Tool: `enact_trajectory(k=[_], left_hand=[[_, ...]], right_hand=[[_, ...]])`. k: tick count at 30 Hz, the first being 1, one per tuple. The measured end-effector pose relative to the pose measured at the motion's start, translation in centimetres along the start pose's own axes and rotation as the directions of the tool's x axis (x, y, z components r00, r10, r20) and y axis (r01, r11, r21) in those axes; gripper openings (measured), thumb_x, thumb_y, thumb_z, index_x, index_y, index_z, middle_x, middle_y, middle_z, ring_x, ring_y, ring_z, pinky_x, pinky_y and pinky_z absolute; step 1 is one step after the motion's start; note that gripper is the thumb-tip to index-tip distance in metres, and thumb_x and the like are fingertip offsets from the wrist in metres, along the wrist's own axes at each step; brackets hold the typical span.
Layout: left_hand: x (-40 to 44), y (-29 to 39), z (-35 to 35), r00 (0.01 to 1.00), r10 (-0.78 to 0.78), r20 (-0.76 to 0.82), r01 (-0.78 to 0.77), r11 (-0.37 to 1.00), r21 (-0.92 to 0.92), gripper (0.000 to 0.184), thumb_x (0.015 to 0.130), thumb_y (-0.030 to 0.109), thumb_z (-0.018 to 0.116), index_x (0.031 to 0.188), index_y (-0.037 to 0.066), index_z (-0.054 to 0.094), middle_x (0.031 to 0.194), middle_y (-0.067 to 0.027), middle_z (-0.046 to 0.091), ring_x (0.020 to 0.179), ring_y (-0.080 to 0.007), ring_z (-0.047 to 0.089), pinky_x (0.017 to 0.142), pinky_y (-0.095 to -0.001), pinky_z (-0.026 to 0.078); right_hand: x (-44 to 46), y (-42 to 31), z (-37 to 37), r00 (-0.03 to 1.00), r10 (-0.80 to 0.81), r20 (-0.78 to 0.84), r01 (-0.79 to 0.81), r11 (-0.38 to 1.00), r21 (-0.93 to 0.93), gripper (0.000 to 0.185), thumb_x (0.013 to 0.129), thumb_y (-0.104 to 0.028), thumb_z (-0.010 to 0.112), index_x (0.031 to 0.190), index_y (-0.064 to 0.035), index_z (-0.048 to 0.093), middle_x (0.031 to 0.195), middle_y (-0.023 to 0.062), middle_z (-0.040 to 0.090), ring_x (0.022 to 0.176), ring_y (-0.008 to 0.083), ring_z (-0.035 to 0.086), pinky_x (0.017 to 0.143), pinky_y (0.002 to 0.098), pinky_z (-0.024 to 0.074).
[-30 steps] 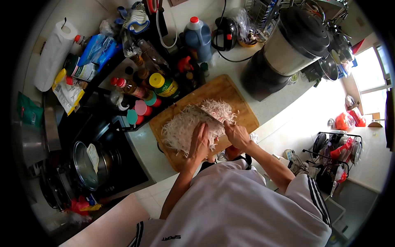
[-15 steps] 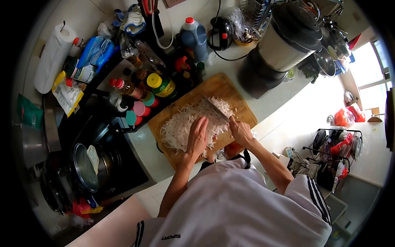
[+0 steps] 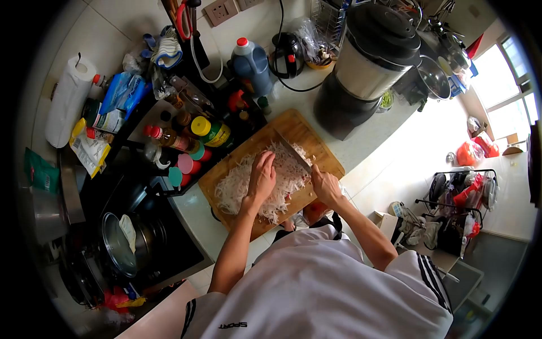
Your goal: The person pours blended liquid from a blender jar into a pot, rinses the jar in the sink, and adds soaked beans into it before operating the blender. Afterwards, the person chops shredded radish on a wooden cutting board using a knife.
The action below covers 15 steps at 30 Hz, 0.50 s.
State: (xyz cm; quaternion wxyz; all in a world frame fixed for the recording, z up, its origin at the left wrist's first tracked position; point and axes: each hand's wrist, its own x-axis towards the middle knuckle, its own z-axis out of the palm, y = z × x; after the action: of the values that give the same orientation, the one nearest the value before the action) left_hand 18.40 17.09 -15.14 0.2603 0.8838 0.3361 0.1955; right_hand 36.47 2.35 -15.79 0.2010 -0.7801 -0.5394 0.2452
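A wooden cutting board (image 3: 322, 148) lies on the counter, with a broad pile of thin pale shreds (image 3: 234, 183) spread over it. My right hand (image 3: 327, 185) grips a kitchen knife (image 3: 294, 151) by its handle, near the board's right edge. The blade lies across the right part of the pile, pointing away to the upper left. My left hand (image 3: 262, 174) rests on the shreds, left of the blade and apart from it, its fingers extended and close together. Which vegetable the shreds come from I cannot tell.
Left of the board stand a yellow-capped jar (image 3: 212, 131) and several seasoning bottles. A large blender (image 3: 367, 68) and a blue jug (image 3: 252, 69) are behind it. A lidded pot (image 3: 119, 244) sits on the stove (image 3: 180, 243) at lower left.
The camera view has shifted, so the counter appears lower and further left. My left hand has moved farther up over the pile, toward the blade. The knife stays in my right hand.
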Motion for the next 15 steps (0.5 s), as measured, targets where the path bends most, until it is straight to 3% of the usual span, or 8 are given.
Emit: enact_trajectory(k=[5, 8, 11, 12, 15], left_hand=[[1.6, -1.4, 1.6, 0.998, -0.037, 0.054, 0.035, 0.999, 0.030, 0.040, 0.081, -0.001, 0.056, 0.121, -0.004, 0.051, 0.129, -0.0181, 0.048, 0.114, -0.0362, 0.051, 0.098, -0.0394, 0.043], [2.9, -3.9, 4.1, 0.974, -0.132, 0.186, 0.122, 0.990, 0.064, 0.052, 0.077, -0.001, 0.060, 0.127, -0.003, 0.049, 0.133, -0.0233, 0.044, 0.122, -0.0403, 0.043, 0.103, -0.0428, 0.039], [4.9, -2.5, 3.8, 0.975, -0.126, 0.181, 0.104, 0.987, 0.124, 0.057, 0.076, 0.000, 0.061, 0.131, 0.000, 0.046, 0.134, -0.0246, 0.042, 0.122, -0.0417, 0.042, 0.104, -0.0436, 0.037], [5.4, -2.9, 4.3, 0.979, -0.099, 0.175, 0.083, 0.991, 0.101, 0.066, 0.073, -0.004, 0.062, 0.136, 0.004, 0.043, 0.133, -0.0253, 0.040, 0.121, -0.0436, 0.042, 0.099, -0.0452, 0.040], [6.4, -2.8, 5.7, 0.958, -0.198, 0.206, 0.132, 0.947, 0.293, 0.061, 0.073, -0.003, 0.061, 0.132, 0.004, 0.049, 0.132, -0.0266, 0.041, 0.119, -0.0438, 0.043, 0.097, -0.0462, 0.040]], right_hand=[[-0.5, 0.5, 0.3, 0.999, 0.042, -0.002, -0.042, 0.999, -0.024, 0.013, 0.089, -0.011, 0.044, 0.097, -0.0019, 0.040, 0.068, 0.0228, 0.060, 0.065, 0.0439, 0.059, 0.055, 0.0512, 0.0447], [-0.4, 0.3, -0.9, 0.998, 0.042, -0.042, -0.040, 0.999, 0.035, 0.012, 0.088, -0.011, 0.044, 0.095, -0.0020, 0.040, 0.069, 0.0221, 0.060, 0.064, 0.0437, 0.059, 0.055, 0.0510, 0.0443], [-1.5, -0.1, -2.7, 0.993, 0.072, -0.093, -0.067, 0.996, 0.056, 0.012, 0.088, -0.011, 0.045, 0.095, -0.0021, 0.040, 0.070, 0.0218, 0.060, 0.064, 0.0435, 0.058, 0.055, 0.0509, 0.0440], [-1.8, 0.0, -2.9, 0.990, 0.085, -0.112, -0.078, 0.995, 0.062, 0.012, 0.088, -0.011, 0.045, 0.095, -0.0022, 0.040, 0.070, 0.0218, 0.060, 0.064, 0.0434, 0.058, 0.055, 0.0509, 0.0439], [-1.9, 1.3, -1.9, 0.981, 0.170, -0.098, -0.171, 0.985, -0.008, 0.012, 0.087, -0.010, 0.046, 0.094, -0.0028, 0.040, 0.071, 0.0220, 0.060, 0.066, 0.0433, 0.059, 0.055, 0.0512, 0.0441]])
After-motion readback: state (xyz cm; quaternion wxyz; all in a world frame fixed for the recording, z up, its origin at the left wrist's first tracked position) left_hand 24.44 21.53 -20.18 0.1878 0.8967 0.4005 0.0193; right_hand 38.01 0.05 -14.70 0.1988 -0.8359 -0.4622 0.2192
